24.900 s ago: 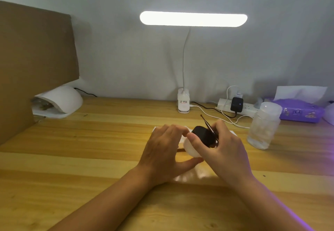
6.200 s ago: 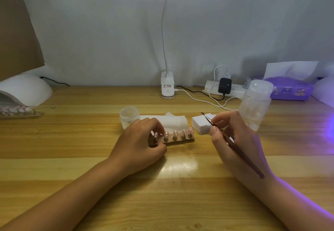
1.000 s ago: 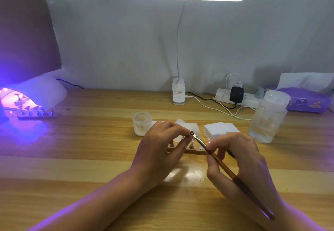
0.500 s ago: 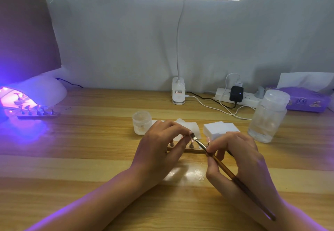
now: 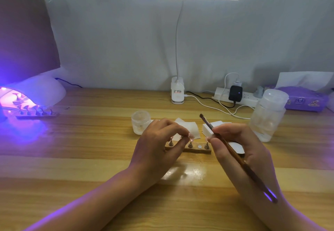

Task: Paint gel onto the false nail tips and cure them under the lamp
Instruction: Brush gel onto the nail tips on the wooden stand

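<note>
A wooden holder strip (image 5: 197, 151) lies at the table's middle with small metal pegs carrying pink false nail tips. My left hand (image 5: 159, 145) rests over its left part, thumb and forefinger pinching one nail tip (image 5: 190, 136) on its peg. My right hand (image 5: 242, 151) grips a brown gel brush (image 5: 233, 155). The bristle end points up and to the left, above the holder and clear of the tips. An open gel jar (image 5: 141, 122) stands just behind my left hand. At the far left the white curing lamp (image 5: 43, 91) glows purple over a second strip of tips (image 5: 36, 116).
White wipes (image 5: 188, 127) and a pad stack (image 5: 210, 128) lie behind the holder. A clear plastic bottle (image 5: 269, 115) stands at right. A desk lamp base (image 5: 177, 93), power strip (image 5: 235, 96) with cables, and purple tissue pack (image 5: 305, 99) line the back edge. Cardboard (image 5: 27, 31) stands at left.
The brush tip has lifted off the pinched nail tip and now points up and away from it. My left hand keeps its pinch at the holder.
</note>
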The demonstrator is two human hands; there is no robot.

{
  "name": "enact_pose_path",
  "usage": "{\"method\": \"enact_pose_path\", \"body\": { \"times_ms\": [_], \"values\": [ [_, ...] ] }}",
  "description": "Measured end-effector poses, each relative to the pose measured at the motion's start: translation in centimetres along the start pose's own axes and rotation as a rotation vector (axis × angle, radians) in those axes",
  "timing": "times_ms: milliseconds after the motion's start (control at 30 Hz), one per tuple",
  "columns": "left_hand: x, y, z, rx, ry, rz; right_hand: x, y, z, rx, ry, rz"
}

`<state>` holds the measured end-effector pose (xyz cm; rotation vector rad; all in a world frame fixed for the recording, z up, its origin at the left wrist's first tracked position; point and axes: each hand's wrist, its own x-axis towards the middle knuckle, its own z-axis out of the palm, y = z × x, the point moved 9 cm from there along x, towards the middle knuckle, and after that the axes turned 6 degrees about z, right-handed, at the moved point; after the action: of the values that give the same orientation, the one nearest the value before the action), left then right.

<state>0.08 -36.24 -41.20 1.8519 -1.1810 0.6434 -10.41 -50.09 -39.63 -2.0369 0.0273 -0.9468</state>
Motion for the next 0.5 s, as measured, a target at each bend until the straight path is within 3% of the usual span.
{"method": "enact_pose_path", "body": {
  "times_ms": [233, 500],
  "values": [
    [-0.06, 0.10, 0.17, 0.005, -0.004, 0.037, 0.13, -0.43, -0.37, 0.136, 0.022, -0.017],
    [-0.11, 0.30, 0.47, 0.006, -0.024, 0.056, -0.10, -0.36, 0.05, 0.080, 0.015, -0.003]
  ]
}}
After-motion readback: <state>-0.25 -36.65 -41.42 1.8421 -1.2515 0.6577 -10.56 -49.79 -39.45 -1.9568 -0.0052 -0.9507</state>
